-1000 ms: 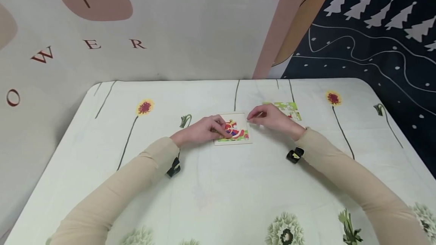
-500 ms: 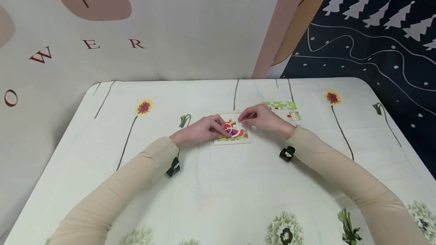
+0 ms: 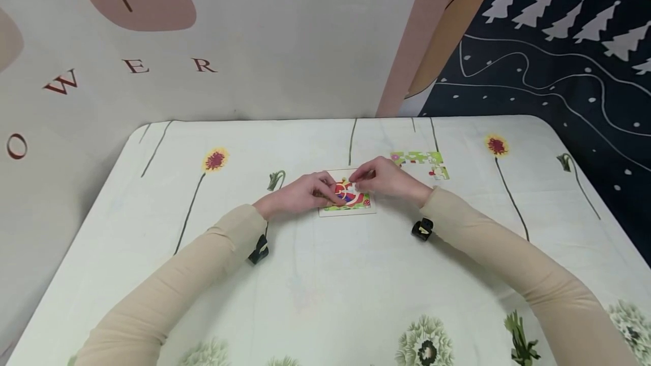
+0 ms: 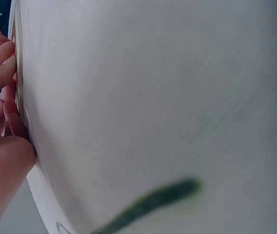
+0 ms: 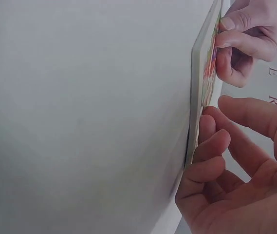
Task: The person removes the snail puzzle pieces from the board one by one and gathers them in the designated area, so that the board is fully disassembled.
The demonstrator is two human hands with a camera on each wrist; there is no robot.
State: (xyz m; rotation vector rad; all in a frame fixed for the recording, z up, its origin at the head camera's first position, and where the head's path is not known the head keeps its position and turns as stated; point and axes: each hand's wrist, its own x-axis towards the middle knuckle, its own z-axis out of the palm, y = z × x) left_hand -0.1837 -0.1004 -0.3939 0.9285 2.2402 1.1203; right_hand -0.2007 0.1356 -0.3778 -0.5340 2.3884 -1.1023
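A small picture jigsaw puzzle (image 3: 364,203) with a pale frame lies near the table's middle. From the left side, my left hand (image 3: 305,192) reaches over it, thumb and forefinger pressing on the picture. In the right wrist view, this left hand (image 5: 252,36) has its other fingers bent. My right hand (image 3: 389,178) is at the puzzle's upper right, its fingertips pinching a small puzzle piece that is mostly hidden. Close up, the right hand (image 5: 245,161) has thumb and forefinger by the board's edge (image 5: 195,73). The left wrist view shows only the board's thin edge (image 4: 19,73).
Loose green puzzle pieces (image 3: 419,157) lie behind and right of my right hand, with another small group (image 3: 439,173) just in front of them. A flower-printed white cloth (image 3: 315,287) covers the table. A printed curtain (image 3: 305,38) hangs along the back.
My right hand has moved left from beside the loose pieces onto the puzzle's upper right, uncovering more of those pieces. My left hand has stayed in place.
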